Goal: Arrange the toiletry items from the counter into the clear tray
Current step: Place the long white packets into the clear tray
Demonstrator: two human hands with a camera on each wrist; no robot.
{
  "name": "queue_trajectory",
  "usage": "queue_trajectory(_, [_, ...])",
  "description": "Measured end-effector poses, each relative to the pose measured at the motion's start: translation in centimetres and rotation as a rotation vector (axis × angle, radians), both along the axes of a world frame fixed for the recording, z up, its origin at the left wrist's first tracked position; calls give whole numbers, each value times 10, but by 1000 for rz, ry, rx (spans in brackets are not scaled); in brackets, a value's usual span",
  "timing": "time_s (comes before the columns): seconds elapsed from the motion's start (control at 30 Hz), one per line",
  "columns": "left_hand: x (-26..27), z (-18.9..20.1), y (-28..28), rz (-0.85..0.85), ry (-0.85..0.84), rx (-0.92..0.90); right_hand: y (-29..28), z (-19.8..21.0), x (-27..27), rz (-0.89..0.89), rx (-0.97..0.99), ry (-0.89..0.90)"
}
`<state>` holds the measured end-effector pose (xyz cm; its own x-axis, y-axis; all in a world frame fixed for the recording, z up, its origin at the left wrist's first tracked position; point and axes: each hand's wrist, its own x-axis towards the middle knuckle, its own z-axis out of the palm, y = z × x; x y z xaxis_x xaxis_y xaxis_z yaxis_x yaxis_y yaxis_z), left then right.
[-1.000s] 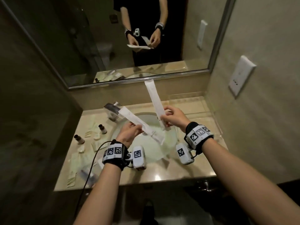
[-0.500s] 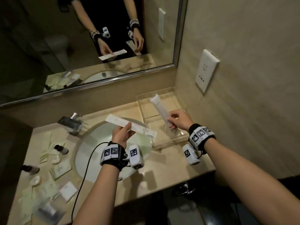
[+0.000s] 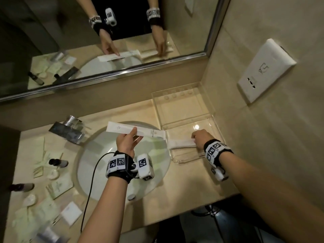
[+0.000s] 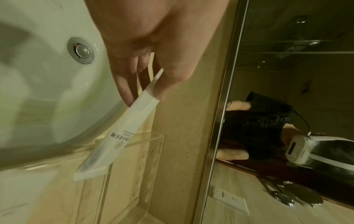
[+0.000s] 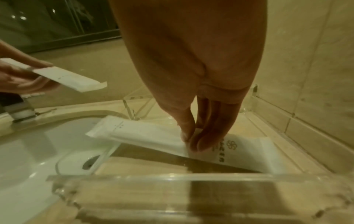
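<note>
Two white sachets are pinched: one by the left hand (image 3: 126,144) over the sink (image 3: 98,172), another (image 5: 149,136) by the right hand (image 3: 201,138) inside the clear tray (image 3: 206,111).

2 white packets (image 3: 135,132), 1 clear tray (image 3: 213,120)

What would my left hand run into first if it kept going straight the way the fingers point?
Probably the mirror. The left hand, pinching a white packet above the sink, points toward the backsplash below it; the clear tray sits off to the right. Depth is uncertain.
</note>
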<state>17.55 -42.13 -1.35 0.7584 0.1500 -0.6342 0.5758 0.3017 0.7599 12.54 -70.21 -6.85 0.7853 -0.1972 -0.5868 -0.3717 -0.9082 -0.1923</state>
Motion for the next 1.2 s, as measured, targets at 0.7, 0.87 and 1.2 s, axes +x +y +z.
queue_trajectory(0.7, [5,-10,-55,-143,-22,-184,-25,4,-19,-158,208,-156])
queue_trajectory(0.87, [-9,-5,-80,-172,-22,-234,-23,37,-1,-397,514,-525])
queue_trajectory(1.2, [-31,-12,-114,-295,5,-213,-42,58,5,-36,515,-176])
